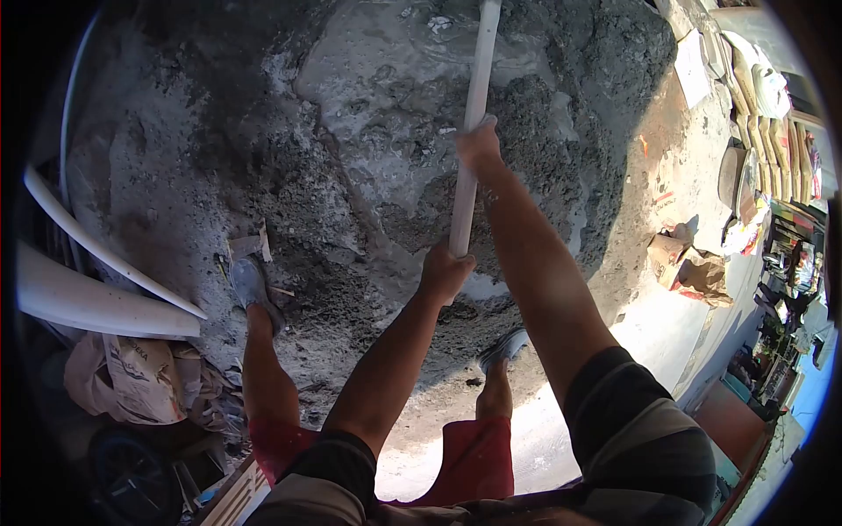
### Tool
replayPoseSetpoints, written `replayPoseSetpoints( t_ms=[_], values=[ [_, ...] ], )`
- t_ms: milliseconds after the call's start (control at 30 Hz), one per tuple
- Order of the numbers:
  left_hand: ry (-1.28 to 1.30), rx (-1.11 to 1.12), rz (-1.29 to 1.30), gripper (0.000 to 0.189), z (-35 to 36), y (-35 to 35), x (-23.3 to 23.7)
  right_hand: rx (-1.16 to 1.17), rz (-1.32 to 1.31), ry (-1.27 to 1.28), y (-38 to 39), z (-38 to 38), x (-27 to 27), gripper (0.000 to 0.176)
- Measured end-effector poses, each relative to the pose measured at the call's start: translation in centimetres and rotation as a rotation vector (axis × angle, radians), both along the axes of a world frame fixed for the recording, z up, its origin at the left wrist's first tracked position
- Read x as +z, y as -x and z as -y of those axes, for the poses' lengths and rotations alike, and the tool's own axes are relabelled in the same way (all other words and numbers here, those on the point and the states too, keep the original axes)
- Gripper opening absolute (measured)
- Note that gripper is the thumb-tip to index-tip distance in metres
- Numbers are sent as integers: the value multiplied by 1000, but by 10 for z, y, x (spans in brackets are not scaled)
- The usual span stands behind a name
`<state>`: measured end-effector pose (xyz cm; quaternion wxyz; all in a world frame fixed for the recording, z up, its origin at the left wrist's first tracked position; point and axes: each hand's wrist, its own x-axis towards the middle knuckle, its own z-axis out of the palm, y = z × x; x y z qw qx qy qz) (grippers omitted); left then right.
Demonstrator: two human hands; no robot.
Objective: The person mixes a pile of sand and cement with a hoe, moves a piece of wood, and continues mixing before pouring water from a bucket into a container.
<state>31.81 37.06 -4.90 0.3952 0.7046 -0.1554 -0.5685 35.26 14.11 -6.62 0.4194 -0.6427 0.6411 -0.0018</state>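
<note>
A long pale wooden handle [481,79] runs from the top edge down over a heap of wet grey mortar [377,167]. My right hand [479,143] is wrapped round the handle at its middle. Lower down, near the handle's end, my left hand [446,272] grips it too. The handle's far end is cut off by the top of the view, so any tool head is hidden. Puddles of water lie in the mortar beside and below the handle.
White pipes [105,294] and crumpled paper bags [140,377] lie at the left. A wheel [132,478] is at the lower left. Stacked filled bags [776,145] and a torn brown bag [702,276] are at the right. My feet stand at the mortar's near edge.
</note>
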Motion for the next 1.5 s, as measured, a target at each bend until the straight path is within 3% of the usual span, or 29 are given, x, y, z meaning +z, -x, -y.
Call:
replayPoseSetpoints(
  t_ms=[100,267,367,433,533,600,633,667,700,833,867,900,1000,1133,1200,1333,1500],
  values=[
    [-1,-53,82,32,-57,27,13,-78,42,10,40,-67,-27,62],
    [-61,-106,150,30,-137,62,19,-199,176,-135,83,-160,-11,50],
    [-83,-132,160,29,-160,72,19,-167,212,-36,91,-183,6,48],
    [-70,-150,158,28,-156,67,23,-164,312,23,87,-180,25,40],
    [45,-96,257,28,-110,34,21,-186,388,1,43,-135,65,40],
    [115,-66,262,29,-64,0,12,-104,433,67,4,-86,83,48],
    [147,-43,261,30,-34,-24,18,-33,467,213,-12,-55,63,47],
    [181,1,284,33,-7,-45,20,-41,467,241,-45,-36,94,48],
    [236,31,311,29,18,-64,13,-64,523,170,-68,-8,91,50],
    [287,73,275,27,80,-123,8,42,296,262,-146,68,63,70],
    [231,121,96,33,85,-126,3,99,178,217,-156,74,52,74],
    [176,169,-78,38,87,-127,0,155,64,174,-161,76,40,78],
    [89,183,-123,39,57,-109,-12,158,9,164,-149,48,-20,75],
    [50,57,91,39,14,-87,-24,64,123,42,-114,12,-51,78],
    [-9,18,265,40,4,-73,-11,48,128,-5,-98,-1,-29,77],
    [-62,73,208,37,-9,-43,6,9,192,-54,-67,-28,-15,67],
    [-56,36,265,39,-42,-6,-3,-5,237,-64,-26,-59,-56,52]
  ],
)
